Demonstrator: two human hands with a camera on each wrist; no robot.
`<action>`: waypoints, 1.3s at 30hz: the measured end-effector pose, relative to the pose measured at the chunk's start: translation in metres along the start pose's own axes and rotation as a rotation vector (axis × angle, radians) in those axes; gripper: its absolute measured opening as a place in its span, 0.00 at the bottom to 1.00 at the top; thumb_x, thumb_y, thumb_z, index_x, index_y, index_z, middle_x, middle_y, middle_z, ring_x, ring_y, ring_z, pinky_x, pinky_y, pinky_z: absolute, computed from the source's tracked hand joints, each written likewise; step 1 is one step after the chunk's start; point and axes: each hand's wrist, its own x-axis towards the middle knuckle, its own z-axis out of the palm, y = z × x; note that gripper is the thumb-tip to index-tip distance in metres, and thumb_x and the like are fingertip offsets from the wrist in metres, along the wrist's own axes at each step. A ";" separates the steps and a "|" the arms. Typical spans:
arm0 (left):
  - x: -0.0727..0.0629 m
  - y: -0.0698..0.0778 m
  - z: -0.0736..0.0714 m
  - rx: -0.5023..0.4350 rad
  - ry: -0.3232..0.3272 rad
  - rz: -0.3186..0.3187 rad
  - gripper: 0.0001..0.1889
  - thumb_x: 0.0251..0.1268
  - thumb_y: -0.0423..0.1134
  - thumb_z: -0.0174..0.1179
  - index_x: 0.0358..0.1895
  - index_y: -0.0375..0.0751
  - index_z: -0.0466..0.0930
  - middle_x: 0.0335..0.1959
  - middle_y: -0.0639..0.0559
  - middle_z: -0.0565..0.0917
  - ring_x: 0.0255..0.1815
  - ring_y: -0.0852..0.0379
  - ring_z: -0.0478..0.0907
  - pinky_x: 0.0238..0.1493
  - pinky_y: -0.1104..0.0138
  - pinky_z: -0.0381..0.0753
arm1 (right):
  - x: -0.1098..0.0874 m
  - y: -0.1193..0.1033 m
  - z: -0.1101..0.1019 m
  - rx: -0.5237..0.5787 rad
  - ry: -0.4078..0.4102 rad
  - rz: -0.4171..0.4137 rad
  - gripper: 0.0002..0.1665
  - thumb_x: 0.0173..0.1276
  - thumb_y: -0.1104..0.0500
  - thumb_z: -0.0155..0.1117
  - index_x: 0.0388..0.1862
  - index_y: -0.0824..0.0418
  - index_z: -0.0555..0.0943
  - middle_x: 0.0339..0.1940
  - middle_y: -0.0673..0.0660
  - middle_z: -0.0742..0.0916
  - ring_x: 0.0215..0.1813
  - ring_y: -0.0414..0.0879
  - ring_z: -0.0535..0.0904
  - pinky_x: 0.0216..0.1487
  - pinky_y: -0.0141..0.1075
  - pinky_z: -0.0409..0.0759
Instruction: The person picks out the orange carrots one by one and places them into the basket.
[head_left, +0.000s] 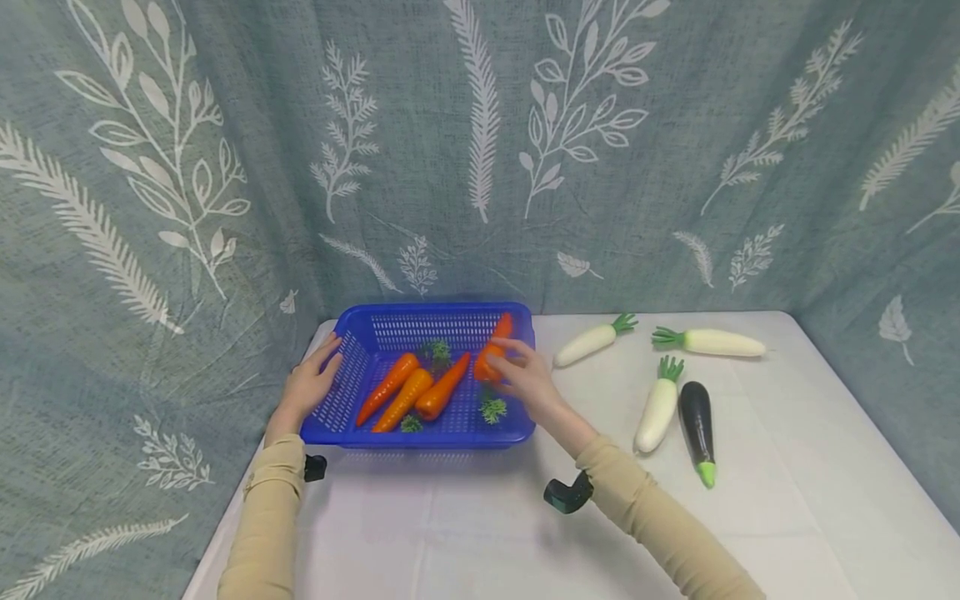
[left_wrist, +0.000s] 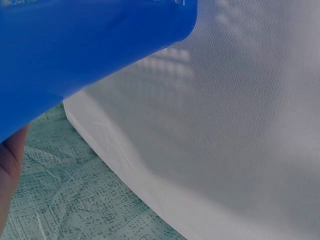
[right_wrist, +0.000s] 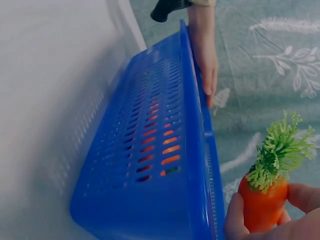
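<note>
A blue plastic basket point(head_left: 435, 439) with slotted walls holds several orange carrots with green leafy tops, among them one carrot point(head_left: 446, 390) near its middle. My right hand point(head_left: 531, 382) is over the basket's right side. Thumb and fingers pinch another carrot point(right_wrist: 262, 204) near its leafy end, with its tip pointing to the far wall in the head view. At the opposite end, my left hand point(head_left: 309, 385) rests on the basket's left rim, its fingers fairly straight in the right wrist view. The left wrist view shows mostly the basket's outer wall point(left_wrist: 95, 45).
Right of the basket, on the white-covered table point(head_left: 757, 517), lie three white radishes, one of them lengthwise point(head_left: 656, 417), and a dark eggplant point(head_left: 697, 425). A grey-green leaf-patterned curtain point(head_left: 420, 167) hangs behind and beside the table.
</note>
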 end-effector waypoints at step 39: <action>0.000 -0.002 0.004 0.004 -0.004 -0.029 0.28 0.80 0.45 0.38 0.75 0.35 0.54 0.77 0.40 0.51 0.74 0.30 0.50 0.68 0.33 0.45 | 0.031 0.049 0.037 -0.169 0.087 0.124 0.22 0.68 0.68 0.61 0.60 0.74 0.74 0.54 0.70 0.79 0.39 0.51 0.83 0.43 0.43 0.85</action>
